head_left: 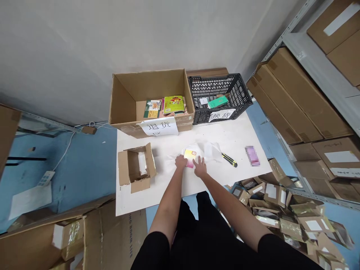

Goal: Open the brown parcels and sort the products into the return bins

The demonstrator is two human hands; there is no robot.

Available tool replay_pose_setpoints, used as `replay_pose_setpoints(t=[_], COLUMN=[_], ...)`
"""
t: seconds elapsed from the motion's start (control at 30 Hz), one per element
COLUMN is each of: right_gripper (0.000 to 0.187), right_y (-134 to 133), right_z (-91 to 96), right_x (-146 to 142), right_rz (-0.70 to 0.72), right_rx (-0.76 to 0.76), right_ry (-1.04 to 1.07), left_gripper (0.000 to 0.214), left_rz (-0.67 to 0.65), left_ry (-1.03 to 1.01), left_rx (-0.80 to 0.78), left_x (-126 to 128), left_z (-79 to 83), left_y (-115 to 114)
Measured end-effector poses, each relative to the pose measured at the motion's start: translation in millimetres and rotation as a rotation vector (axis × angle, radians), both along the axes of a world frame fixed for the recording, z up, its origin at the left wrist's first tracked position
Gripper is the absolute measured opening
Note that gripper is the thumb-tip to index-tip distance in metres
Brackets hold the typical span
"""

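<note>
A small yellow and pink booklet (190, 156) lies on a white sheet (157, 187) on the floor, partly under thin white wrapping (209, 150). My left hand (181, 162) is closed on the booklet's left edge. My right hand (200, 166) rests beside it with its fingers on the booklet's lower right edge, and how tightly they close is hard to see. A small opened cardboard box (137, 167) lies to the left of my hands. A yellow and black utility knife (230, 159) lies to the right.
A large open cardboard box (123, 101) with a paper label holds books at the back. Beside it is a black plastic crate (241, 92) with a green item. A blurred pink thing (252, 155) lies right. Flattened small boxes (292, 213) pile up at lower right; metal shelves (317, 67) hold cartons.
</note>
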State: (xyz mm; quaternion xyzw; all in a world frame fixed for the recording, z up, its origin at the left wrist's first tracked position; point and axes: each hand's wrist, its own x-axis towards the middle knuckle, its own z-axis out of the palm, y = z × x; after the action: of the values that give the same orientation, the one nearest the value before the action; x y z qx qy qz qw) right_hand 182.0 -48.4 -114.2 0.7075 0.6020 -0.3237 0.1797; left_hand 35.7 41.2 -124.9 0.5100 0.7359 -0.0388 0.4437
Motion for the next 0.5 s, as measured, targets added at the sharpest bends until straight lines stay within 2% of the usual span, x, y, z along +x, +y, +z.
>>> replay_pose_setpoints(t=[0.1,0.2,0.37,0.5], right_gripper=[0.098,0.101,0.097,0.089], right_y=[-1,-3,0,5], right_z=[-3.3,-5.2,-0.7,12.1], right_x=[6,16,32,45], right_rz=[0.033,0.071,0.072,-0.064], right_rx=[-0.015,-0.030,-0.038,0.018], right_ry=[0.026,0.074,0.212,0.335], left_gripper=[0.042,0.030,0.031,0.031], left_rz=[-0.018,-0.057,-0.111,-0.151], left_ry=[0.033,0.045,0.113,0.223], left_rx=[-0.053,-0.052,0.066,0.205], left_x=[-2,0,19,33], left_z=[5.0,14.5,41.3,61.2], left_y=[10,9,-13,-35])
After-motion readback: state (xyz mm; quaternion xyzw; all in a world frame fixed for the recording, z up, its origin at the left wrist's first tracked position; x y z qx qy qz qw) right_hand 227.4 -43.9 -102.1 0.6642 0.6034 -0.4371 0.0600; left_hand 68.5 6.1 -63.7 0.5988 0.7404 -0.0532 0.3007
